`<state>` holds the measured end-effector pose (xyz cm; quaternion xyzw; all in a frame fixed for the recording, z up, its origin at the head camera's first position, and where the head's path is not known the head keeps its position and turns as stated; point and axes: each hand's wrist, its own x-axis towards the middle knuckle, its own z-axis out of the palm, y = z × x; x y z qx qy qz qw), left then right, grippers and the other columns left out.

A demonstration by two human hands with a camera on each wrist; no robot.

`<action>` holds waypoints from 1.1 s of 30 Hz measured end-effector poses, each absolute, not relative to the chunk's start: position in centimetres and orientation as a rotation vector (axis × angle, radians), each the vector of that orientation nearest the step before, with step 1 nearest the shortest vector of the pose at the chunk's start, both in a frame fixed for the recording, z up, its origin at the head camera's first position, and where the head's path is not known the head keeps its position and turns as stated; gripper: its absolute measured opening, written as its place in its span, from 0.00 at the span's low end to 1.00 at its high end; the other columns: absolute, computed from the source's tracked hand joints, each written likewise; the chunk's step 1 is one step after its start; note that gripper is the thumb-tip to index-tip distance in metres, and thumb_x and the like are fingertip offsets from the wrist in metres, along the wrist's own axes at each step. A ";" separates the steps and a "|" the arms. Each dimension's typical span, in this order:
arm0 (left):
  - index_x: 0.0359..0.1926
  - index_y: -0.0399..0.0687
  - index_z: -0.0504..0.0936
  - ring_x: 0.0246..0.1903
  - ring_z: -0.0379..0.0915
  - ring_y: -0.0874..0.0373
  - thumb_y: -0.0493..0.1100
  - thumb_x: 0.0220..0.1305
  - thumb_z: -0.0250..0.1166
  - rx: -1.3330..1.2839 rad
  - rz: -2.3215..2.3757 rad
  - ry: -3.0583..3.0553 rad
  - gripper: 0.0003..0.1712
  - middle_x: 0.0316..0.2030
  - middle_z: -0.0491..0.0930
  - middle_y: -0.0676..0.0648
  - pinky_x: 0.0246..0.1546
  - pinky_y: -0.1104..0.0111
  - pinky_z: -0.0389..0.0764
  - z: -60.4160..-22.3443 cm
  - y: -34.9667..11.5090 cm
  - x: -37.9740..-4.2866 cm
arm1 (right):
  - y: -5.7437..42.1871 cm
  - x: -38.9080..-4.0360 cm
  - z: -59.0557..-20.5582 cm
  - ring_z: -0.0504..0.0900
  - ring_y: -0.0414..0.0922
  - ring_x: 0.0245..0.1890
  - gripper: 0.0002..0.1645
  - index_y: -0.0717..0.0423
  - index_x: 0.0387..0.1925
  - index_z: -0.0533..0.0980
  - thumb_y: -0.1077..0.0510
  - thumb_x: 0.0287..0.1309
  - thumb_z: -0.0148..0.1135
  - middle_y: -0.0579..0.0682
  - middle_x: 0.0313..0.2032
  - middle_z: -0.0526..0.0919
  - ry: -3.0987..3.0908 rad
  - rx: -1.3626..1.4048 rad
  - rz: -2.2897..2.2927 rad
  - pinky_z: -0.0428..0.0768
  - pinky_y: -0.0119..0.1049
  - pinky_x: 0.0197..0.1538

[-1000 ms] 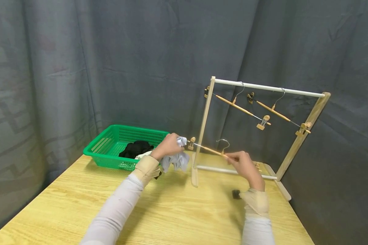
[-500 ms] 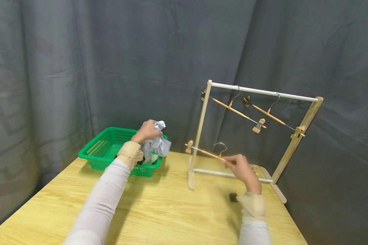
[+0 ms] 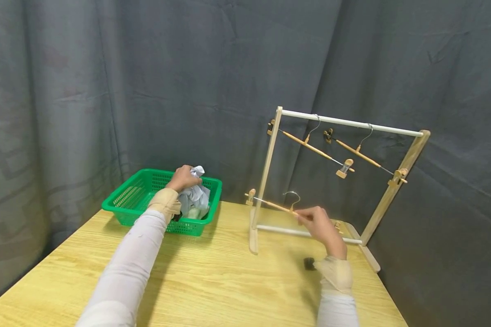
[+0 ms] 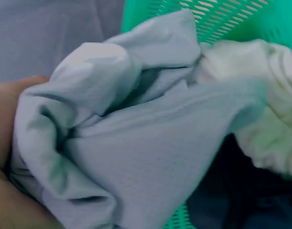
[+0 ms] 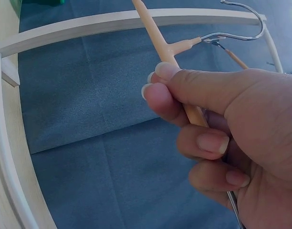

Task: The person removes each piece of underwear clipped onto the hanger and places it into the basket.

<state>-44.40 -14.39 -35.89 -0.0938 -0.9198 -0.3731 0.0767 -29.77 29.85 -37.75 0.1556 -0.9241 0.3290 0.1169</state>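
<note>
My left hand (image 3: 184, 178) grips a bunched light grey-blue cloth garment (image 3: 195, 196) over the right part of a green plastic basket (image 3: 127, 219). In the left wrist view its folds hang down in front of a white cloth (image 4: 272, 105) and a dark cloth (image 4: 246, 191) in the basket. With curled fingers, my right hand (image 3: 321, 227) holds a wooden clip hanger (image 5: 153, 28) by its bar, close to the metal hook (image 5: 250, 16). One clip (image 3: 250, 197) shows at the hanger's left end; the other end is partly hidden behind the hand.
A wooden rack (image 3: 267, 175) with a white top rail (image 3: 352, 123) stands at the right of the table (image 3: 221, 281). Two more clip hangers (image 3: 308, 144) hang from that rail. A small black object (image 3: 309, 263) shows beside my right wrist. Grey curtains (image 3: 212, 91) surround the table.
My left hand has carried the grey-blue garment leftward from beside the rack, then down into the basket area. My right hand still holds the hanger in nearly the same spot.
</note>
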 end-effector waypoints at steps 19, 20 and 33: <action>0.73 0.27 0.58 0.66 0.65 0.34 0.55 0.72 0.56 -0.178 -0.788 -3.365 0.43 0.68 0.63 0.27 0.64 0.46 0.73 -36.5 -16.3 -45.2 | 29.7 -29.8 -37.7 0.83 0.43 0.33 0.15 0.65 0.52 0.84 0.63 0.68 0.63 0.56 0.36 0.90 -2.721 0.415 0.943 0.80 0.35 0.37; 0.74 0.28 0.56 0.67 0.63 0.33 0.55 0.72 0.56 -0.172 -0.799 -3.370 0.44 0.70 0.60 0.26 0.65 0.45 0.72 -36.4 -16.3 -45.1 | 29.7 -29.8 -37.7 0.82 0.42 0.32 0.15 0.65 0.52 0.84 0.63 0.68 0.63 0.56 0.36 0.90 -2.721 0.417 0.945 0.80 0.35 0.36; 0.78 0.29 0.47 0.73 0.53 0.30 0.52 0.74 0.55 -0.176 -0.859 -3.354 0.46 0.75 0.51 0.26 0.69 0.43 0.66 -35.8 -15.8 -44.3 | 29.9 -29.5 -37.4 0.84 0.42 0.31 0.14 0.66 0.52 0.84 0.65 0.67 0.63 0.57 0.35 0.90 -2.716 0.446 0.935 0.81 0.34 0.33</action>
